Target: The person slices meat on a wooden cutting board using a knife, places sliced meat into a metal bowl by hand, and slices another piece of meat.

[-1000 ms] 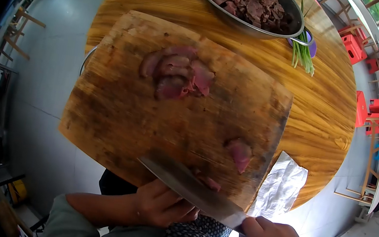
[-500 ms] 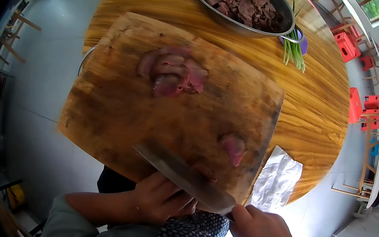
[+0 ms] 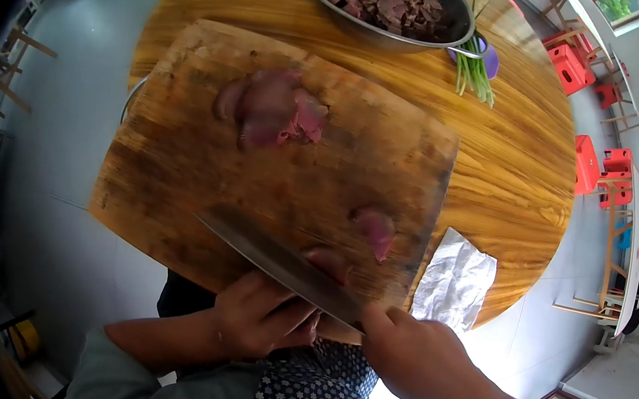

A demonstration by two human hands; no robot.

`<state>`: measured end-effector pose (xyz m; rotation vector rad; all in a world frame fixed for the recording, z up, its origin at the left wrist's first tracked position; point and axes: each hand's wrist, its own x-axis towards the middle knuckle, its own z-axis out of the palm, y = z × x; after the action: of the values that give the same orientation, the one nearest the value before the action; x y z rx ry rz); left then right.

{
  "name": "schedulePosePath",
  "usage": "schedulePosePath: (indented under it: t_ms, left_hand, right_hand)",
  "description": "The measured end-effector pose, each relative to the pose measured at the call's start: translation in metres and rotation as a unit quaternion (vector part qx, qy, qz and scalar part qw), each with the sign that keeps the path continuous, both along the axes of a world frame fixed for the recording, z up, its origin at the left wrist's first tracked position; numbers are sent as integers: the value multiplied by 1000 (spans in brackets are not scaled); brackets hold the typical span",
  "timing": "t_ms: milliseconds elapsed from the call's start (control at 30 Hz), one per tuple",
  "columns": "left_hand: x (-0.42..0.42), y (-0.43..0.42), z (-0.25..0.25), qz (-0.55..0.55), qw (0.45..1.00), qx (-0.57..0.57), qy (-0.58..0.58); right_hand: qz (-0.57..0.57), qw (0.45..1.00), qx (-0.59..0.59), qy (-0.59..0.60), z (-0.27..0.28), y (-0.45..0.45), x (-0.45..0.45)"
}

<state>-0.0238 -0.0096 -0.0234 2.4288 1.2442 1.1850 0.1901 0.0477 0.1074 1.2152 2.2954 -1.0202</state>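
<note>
Shifted since the earlier frame: knife [image 3: 280, 266] and both hands, farther up the chopping board [image 3: 174, 178], away from the body; more of the near slice [image 3: 329, 264] shows beside the blade.
Right hand [image 3: 420, 355]: fingers closed round the knife handle.
Left hand [image 3: 257, 316]: fingers bent beside the blade; grip hidden, cannot tell.
Meat: near slice, lone slice [image 3: 375, 233], overlapping slices [image 3: 271, 108], all on the board. Judged soft, limp, slippery; best pressed flat from above, fingertips tucked.
Knife: judged stiff, fairly weighty; hold by handle only.
</note>
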Motion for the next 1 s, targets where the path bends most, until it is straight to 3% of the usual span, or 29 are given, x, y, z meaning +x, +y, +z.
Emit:
schedulePosePath:
  t_ms: [133, 300, 467, 533, 633, 667, 1000]
  left_hand:
    - [5, -2, -1, 12, 999, 37, -4]
    - [5, -1, 4, 12, 998, 61, -23]
    - [4, 0, -2, 0, 998, 57, -37]
    - [4, 0, -2, 15, 998, 68, -13]
    - [5, 0, -3, 18, 997, 72, -3]
    - [5, 0, -2, 17, 998, 68, -1]
    - [-1, -10, -11, 24, 996, 55, 60]
  right_hand:
    - [11, 997, 51, 56, -14, 15, -7]
    - [-127, 977, 70, 157, -14, 33, 21]
    - [-161, 974, 89, 129, 27, 3, 34]
    - [-125, 984, 84, 99, 35, -14, 38]
    - [-75, 981, 144, 107, 31, -33, 39]
    - [-58, 985, 149, 61, 33, -38, 38]
    - [-90, 988, 92, 81, 31, -54, 38]
